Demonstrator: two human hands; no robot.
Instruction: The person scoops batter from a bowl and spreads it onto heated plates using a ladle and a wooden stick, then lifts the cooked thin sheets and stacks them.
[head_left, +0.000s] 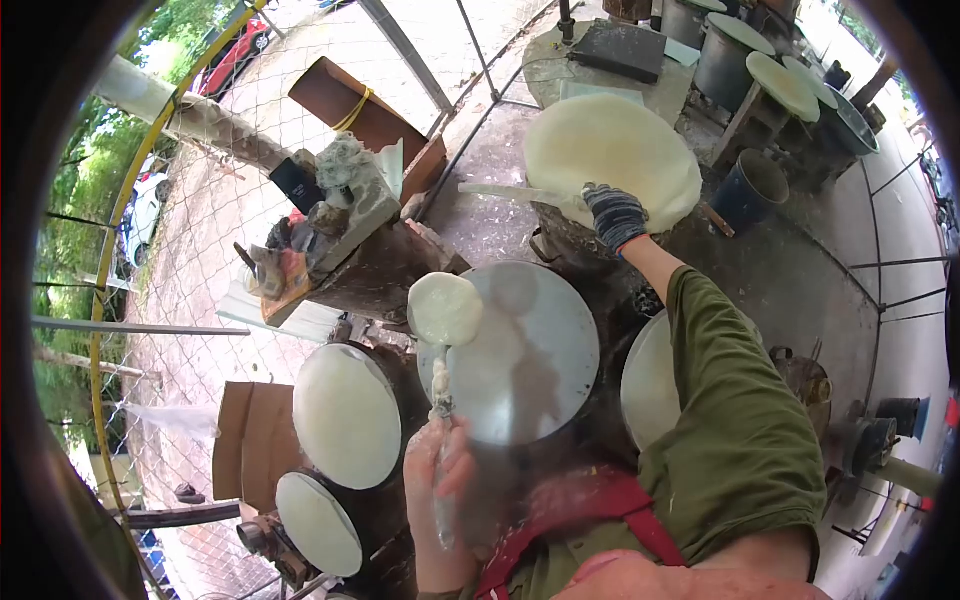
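The left hand (440, 475) is closed around a ladle (443, 330) whose batter-filled bowl sits just beyond it, over the round griddle (530, 370). Farther off, the gloved right hand (613, 215) grips a spatula (510, 193) beside a large crepe (612, 160).

I'm looking down into an outdoor food-making workshop, round steaming griddles (520, 350) crowding the stand, lidded metal pots (725, 55) sitting behind, chain-link fence (200, 230) running alongside.

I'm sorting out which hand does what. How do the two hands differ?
The left hand is bare and close to the body, gripping a ladle over the grey round plate. The right hand wears a dark knit glove, reaches far forward and holds a stick at the pale sheet. Both grip a tool.
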